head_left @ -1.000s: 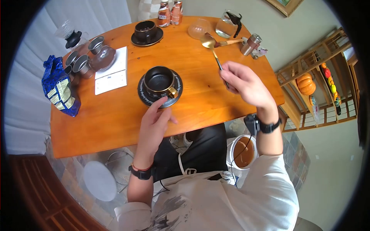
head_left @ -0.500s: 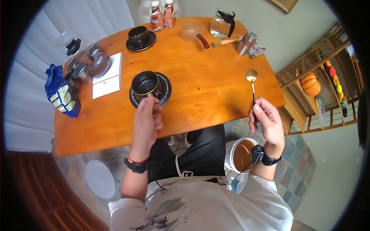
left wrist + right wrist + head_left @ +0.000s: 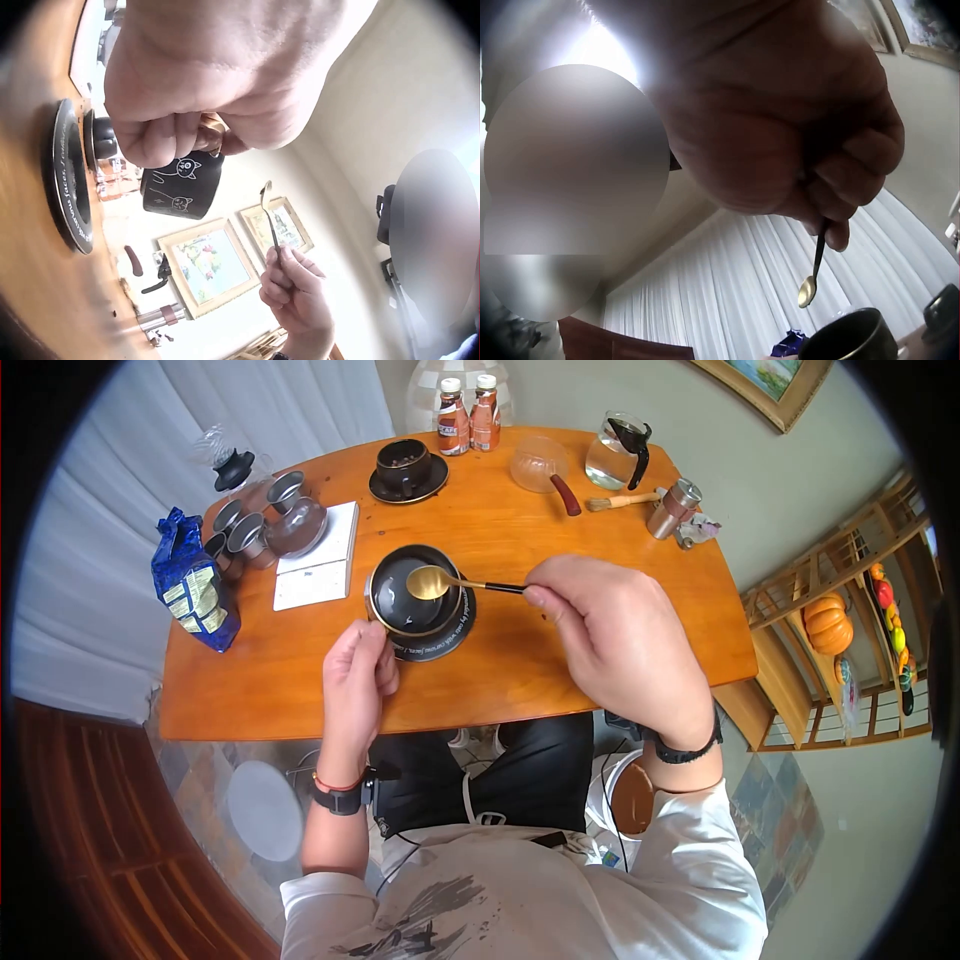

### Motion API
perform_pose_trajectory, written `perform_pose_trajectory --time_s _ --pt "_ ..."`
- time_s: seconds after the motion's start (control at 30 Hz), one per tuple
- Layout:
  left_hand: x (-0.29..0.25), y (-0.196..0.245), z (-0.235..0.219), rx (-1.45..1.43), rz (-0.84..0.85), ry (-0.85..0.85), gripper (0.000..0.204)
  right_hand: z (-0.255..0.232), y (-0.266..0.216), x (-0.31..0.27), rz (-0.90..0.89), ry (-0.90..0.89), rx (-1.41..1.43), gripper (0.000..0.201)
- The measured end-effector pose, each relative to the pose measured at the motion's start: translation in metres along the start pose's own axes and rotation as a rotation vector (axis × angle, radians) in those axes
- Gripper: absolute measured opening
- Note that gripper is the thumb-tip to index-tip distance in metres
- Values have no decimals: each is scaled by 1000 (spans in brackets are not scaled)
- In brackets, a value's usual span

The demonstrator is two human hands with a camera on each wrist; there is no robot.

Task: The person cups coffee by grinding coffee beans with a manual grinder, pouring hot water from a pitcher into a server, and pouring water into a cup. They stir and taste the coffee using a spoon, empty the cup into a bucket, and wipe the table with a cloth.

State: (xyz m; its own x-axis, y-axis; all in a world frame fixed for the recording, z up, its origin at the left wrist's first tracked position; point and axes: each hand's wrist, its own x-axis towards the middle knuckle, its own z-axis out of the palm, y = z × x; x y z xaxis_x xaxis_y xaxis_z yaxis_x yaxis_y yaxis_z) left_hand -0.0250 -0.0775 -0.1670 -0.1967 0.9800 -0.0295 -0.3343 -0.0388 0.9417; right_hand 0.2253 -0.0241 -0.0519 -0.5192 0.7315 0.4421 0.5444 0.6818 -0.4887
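Observation:
My left hand [image 3: 357, 665] pinches the handle of a black cup [image 3: 403, 618] with a gold rim and white cat drawings. In the left wrist view the cup [image 3: 176, 191] hangs clear of its black saucer [image 3: 73, 196], tilted in that view. White lettering runs round the saucer [image 3: 462, 628], partly hidden below the cup in the head view. Over the cup's mouth, my right hand [image 3: 625, 635] holds a spoon [image 3: 428, 582] with a gold bowl and dark handle. The right wrist view has the spoon [image 3: 808, 291] above the cup's rim [image 3: 859, 319].
Behind stands a second black cup [image 3: 403, 468] on a saucer. To the left are a blue bag [image 3: 195, 585], metal cups [image 3: 246, 534] and a white pad [image 3: 312, 582]. Two bottles [image 3: 453, 420], a glass bowl, a jug [image 3: 610, 455], a brush and a grinder [image 3: 675, 508] line the back and right.
My left hand has taken the cup's handle and lifted the cup off its saucer. My right hand first drew the spoon back to the right, then brought it left over the cup.

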Motion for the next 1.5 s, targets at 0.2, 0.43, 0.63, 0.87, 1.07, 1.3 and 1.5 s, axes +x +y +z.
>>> perform_pose_trajectory --time_s 0.2,0.43,0.63,0.87,1.07,1.3,1.5 --pt "-23 -8 -13 97 16 -97 27 20 -2 -1 12 -85 -251 7" --pt "-35 -12 -16 168 -12 -149 27 37 -9 -7 -13 -136 -240 7" --pt "-38 -9 -8 199 -30 -161 34 39 -14 -2 -12 -219 -105 9" --pt "-45 -13 -21 121 -33 -278 36 43 -18 3 132 -268 408 14" --pt "-53 -13 -25 99 -91 -340 37 54 -13 -3 -54 -127 399 10" --pt "-61 -1 -25 218 -85 -317 35 39 -15 -16 -41 -193 198 8" --pt "-62 -2 -20 280 -53 -324 36 57 -12 -20 -21 -189 491 9"
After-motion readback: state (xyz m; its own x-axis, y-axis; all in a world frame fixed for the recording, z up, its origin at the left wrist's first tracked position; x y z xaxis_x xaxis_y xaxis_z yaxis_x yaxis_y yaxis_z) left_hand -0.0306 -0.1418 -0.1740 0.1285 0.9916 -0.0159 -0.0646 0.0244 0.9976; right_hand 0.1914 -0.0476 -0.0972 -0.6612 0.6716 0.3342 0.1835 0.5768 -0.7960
